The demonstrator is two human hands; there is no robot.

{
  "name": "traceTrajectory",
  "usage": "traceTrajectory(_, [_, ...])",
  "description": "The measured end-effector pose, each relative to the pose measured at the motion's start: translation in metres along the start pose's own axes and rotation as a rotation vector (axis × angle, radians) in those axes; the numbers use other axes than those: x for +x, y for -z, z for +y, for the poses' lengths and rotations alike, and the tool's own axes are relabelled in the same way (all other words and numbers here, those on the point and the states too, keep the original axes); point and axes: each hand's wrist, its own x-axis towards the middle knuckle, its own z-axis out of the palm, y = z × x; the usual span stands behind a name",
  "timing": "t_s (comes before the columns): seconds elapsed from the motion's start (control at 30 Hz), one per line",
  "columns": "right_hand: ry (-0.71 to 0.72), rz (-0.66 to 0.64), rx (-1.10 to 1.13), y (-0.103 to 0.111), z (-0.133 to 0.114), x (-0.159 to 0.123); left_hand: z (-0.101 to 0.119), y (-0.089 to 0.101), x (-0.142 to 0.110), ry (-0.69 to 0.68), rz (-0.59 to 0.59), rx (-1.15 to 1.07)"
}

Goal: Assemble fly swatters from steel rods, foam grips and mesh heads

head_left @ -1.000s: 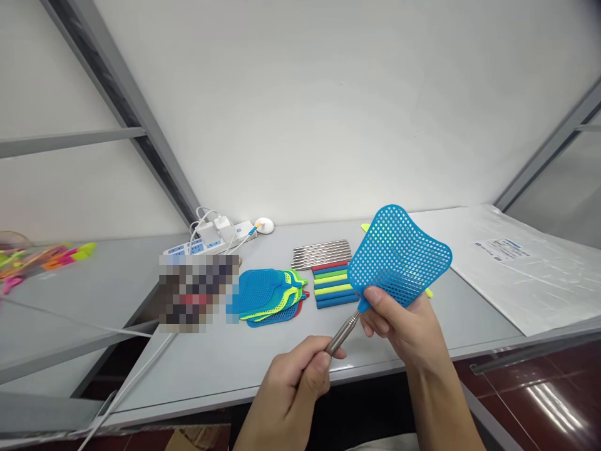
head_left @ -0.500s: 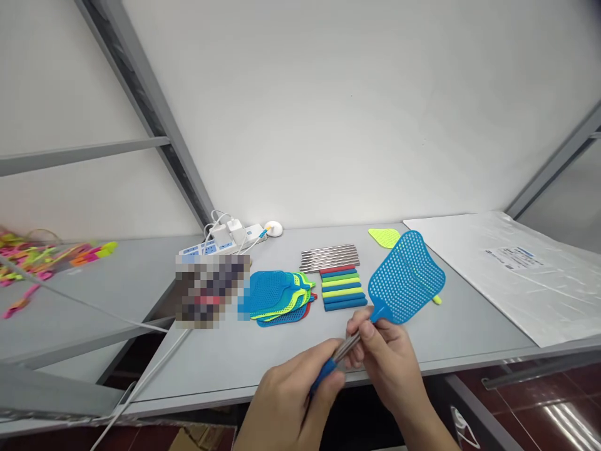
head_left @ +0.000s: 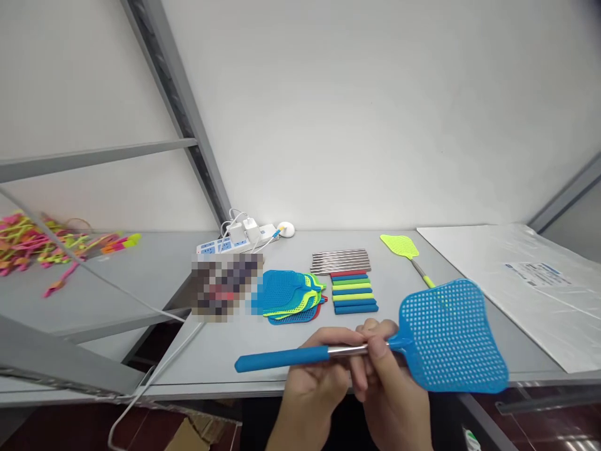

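A blue fly swatter (head_left: 453, 335) with a metal rod and a blue foam-like handle lies almost level across both hands. My right hand (head_left: 397, 388) pinches the rod close to the swatter's perforated head, its thumb on top. Just below the rod, nearer the handle, my left hand (head_left: 312, 388) is closed about it, with fingers passing behind. On the table beyond are stacked swatter heads (head_left: 286, 294) in blue, yellow-green and red, a row of metal rods (head_left: 340, 260), and coloured handle grips (head_left: 354, 293). A yellow-green fly swatter (head_left: 399, 244) lies behind the blue head, which partly covers its handle.
A white power strip (head_left: 220, 246) with plugged-in adapters stands at the back left, near a blurred-out item (head_left: 225, 288). White packaging (head_left: 507, 282) with a label covers the table's right side. Colourful items (head_left: 42, 244) are heaped at far left. A white cable (head_left: 154, 376) hangs over the front edge.
The blue swatter has turned from slanting up to nearly level, its head moving right and down. My left hand has shifted off the handle onto the metal rod. The view has swung slightly left.
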Motion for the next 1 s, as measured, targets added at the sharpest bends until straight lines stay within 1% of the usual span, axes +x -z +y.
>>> traceTrajectory(0.03, [0.021, -0.019, -0.035, 0.001, 0.002, 0.000, -0.003, -0.004, 0.000, 0.011, 0.040, 0.010])
traceTrajectory(0.07, [0.046, -0.028, -0.071, 0.002, 0.004, 0.001, -0.004, -0.006, -0.001, -0.007, 0.050, -0.006])
traceTrajectory(0.13, [0.080, -0.054, -0.145, 0.006, 0.006, 0.003, -0.006, -0.009, -0.002, -0.080, 0.071, 0.002])
traceTrajectory(0.2, [0.093, -0.080, -0.211, 0.012, 0.007, 0.005, -0.007, -0.010, -0.001, -0.132, 0.095, 0.066])
traceTrajectory(0.27, [0.082, -0.066, -0.248, 0.018, 0.006, 0.007, -0.006, -0.007, -0.001, -0.140, 0.104, 0.121])
traceTrajectory(0.3, [0.073, -0.030, -0.249, 0.021, 0.004, 0.009, -0.004, -0.005, -0.001, -0.141, 0.125, 0.133])
traceTrajectory(0.37, [0.065, 0.106, -0.195, 0.027, -0.003, 0.014, 0.005, 0.004, 0.000, -0.183, 0.227, 0.126])
traceTrajectory(0.43, [0.070, 0.254, -0.103, 0.036, -0.016, 0.023, 0.017, 0.015, 0.001, -0.285, 0.382, 0.108])
traceTrajectory(0.47, [0.066, 0.295, -0.066, 0.041, -0.023, 0.028, 0.024, 0.020, 0.002, -0.342, 0.435, 0.135])
traceTrajectory(0.53, [0.055, 0.328, -0.026, 0.051, -0.035, 0.036, 0.032, 0.025, 0.004, -0.392, 0.495, 0.161])
traceTrajectory(0.6, [0.056, 0.341, 0.000, 0.061, -0.043, 0.041, 0.033, 0.021, 0.004, -0.357, 0.532, 0.125])
traceTrajectory(0.67, [0.088, 0.338, 0.013, 0.067, -0.047, 0.044, 0.028, 0.012, 0.004, -0.289, 0.570, 0.076])
traceTrajectory(0.73, [0.144, 0.300, -0.009, 0.069, -0.046, 0.043, 0.019, 0.002, 0.004, -0.246, 0.609, 0.048])
traceTrajectory(0.8, [0.174, 0.214, -0.067, 0.066, -0.040, 0.038, 0.008, -0.007, 0.004, -0.217, 0.633, 0.026])
traceTrajectory(0.9, [0.107, 0.009, -0.192, 0.054, -0.024, 0.026, -0.007, -0.017, 0.004, -0.142, 0.605, 0.004])
traceTrajectory(0.97, [0.041, -0.119, -0.265, 0.046, -0.014, 0.019, -0.012, -0.019, 0.003, -0.099, 0.565, 0.003])
traceTrajectory(1.0, [0.021, -0.160, -0.296, 0.044, -0.010, 0.017, -0.011, -0.017, 0.002, -0.090, 0.559, 0.011])
